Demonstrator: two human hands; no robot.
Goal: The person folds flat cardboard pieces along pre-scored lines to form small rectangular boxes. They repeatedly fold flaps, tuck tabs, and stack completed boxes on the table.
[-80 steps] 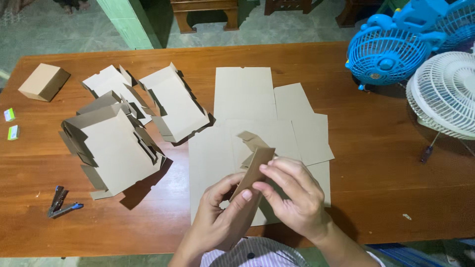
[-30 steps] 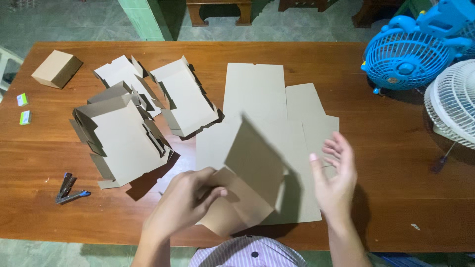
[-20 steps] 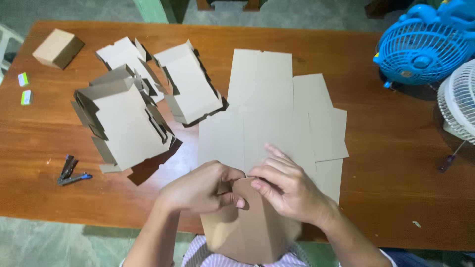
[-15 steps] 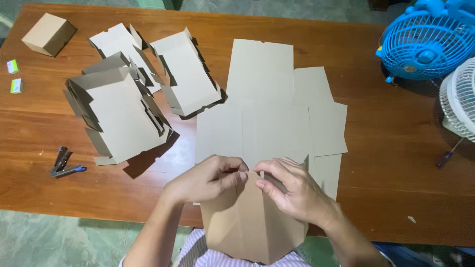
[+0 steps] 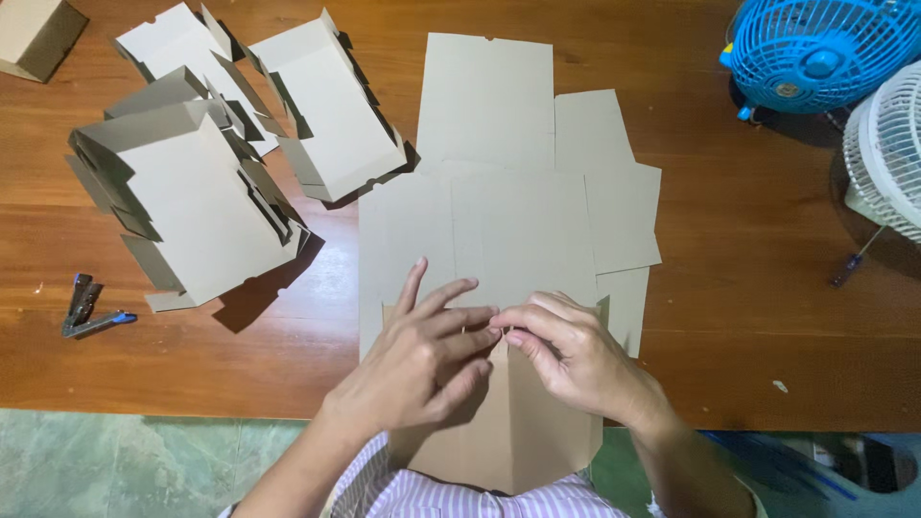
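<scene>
A flat brown cardboard box blank (image 5: 518, 422) lies at the table's near edge, hanging over it toward my body. My left hand (image 5: 427, 360) presses flat on its upper left part, fingers spread. My right hand (image 5: 571, 355) pinches the blank's top edge at the middle, fingertips meeting those of the left hand. Under and beyond the blank lies a stack of flat grey cardboard sheets (image 5: 499, 230).
Several half-folded grey boxes (image 5: 192, 201) pile up on the left of the wooden table (image 5: 767, 317). A stapler (image 5: 86, 312) lies at the left. A blue fan (image 5: 815, 48), a white fan (image 5: 887, 153) and a screwdriver (image 5: 849, 269) sit at the right.
The blank was held folded upright, then swung open and laid flat at the near edge. Both hands came together on its top edge. The view has shifted toward the near side.
</scene>
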